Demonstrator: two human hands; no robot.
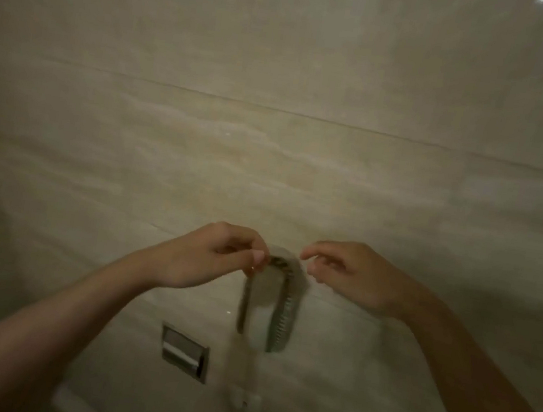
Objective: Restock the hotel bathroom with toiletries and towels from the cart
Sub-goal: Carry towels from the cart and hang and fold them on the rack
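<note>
Left forearm (39, 331): nearest the lens, bare, reaching up and in from left of the recessed metal holder (184, 351).
Left hand (214, 260): above the holder, fingers curled, thumb and forefinger pinching the left top of the loop (284, 307).
Recessed metal holder: set into the tiled wall (270, 153), low in view; contents too dim to tell.
Loop: just above and right of the holder, hanging as an upside-down U close against the wall; ribbed and metallic-looking, with something pale and translucent around or behind it. Too blurred to say whether a hose or a packed toiletry.
Right hand (350, 275): further right of the holder, level with the left hand, fingers curled, thumb and forefinger tips at the right top of the loop. Pinching or only touching: cannot tell.
Step in hand: probably hanging or arranging this one item up by the wall, well short of a finished restock; no towels or cart in view.
Next move: likely calls for a firm hold on both sides of the loop, then settling it on whatever carries it above the holder without letting the tails swing.
</note>
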